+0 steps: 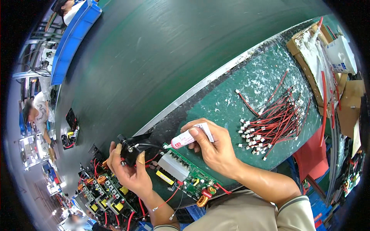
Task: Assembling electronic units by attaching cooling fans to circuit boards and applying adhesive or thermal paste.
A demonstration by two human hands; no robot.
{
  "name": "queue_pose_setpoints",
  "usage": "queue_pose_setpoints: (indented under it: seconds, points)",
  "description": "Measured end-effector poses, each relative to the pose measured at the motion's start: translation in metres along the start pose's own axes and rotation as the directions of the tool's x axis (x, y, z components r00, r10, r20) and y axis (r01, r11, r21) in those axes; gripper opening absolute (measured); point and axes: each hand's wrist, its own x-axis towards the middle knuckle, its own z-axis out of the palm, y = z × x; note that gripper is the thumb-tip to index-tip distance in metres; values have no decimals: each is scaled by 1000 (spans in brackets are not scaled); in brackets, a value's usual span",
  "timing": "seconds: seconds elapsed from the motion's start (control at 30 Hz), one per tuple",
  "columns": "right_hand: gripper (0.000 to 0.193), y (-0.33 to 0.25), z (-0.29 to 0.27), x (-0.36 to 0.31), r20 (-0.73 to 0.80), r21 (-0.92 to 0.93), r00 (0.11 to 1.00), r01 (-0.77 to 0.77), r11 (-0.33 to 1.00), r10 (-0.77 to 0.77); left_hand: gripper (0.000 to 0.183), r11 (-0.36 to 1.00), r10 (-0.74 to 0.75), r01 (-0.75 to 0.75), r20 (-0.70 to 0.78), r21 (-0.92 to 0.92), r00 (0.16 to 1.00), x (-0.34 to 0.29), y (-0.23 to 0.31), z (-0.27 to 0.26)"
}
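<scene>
My right hand (pixel 217 150) is closed round a white squeeze tube (pixel 186 138) with a red label band. The tube's nozzle end points left, at the upper corner of a green circuit board (pixel 206 177). On that board sit a finned silver heat sink (pixel 173 166), a yellow-labelled transformer (pixel 165 177) and copper coils. With fingers and thumb, my left hand (pixel 133 175) grips a black end panel (pixel 130 153) beside the board's left end. Tape is wrapped on the thumb. Black and red wires run between panel and board; their joints are partly hidden.
Several similar circuit boards (pixel 106 192) crowd the lower left. Red-and-black wires with white connectors (pixel 275 125) lie piled at right, near a cardboard box (pixel 302 57). A metal strip (pixel 208 82) borders the dark green belt (pixel 146 65). Another board (pixel 71 133) lies on it; blue bins (pixel 73 42) stand beyond.
</scene>
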Motion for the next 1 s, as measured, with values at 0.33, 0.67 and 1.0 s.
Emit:
queue_pose_setpoints:
  seconds: [0.33,0.67,1.0]
  points:
    - [18,-1,0,1,-1,-3,1000,1,1000,-1,55,1000,5,-5,20,1,1000,0,-3,-2]
    - [23,-4,-3,-8,0,6,1000,13,1000,-13,56,998,-18,17,21,57,1000,-1,2,-3]
    - [26,-104,-130,18,-161,96,981,128,987,-111,47,959,-244,241,4,147,970,-36,10,-70]
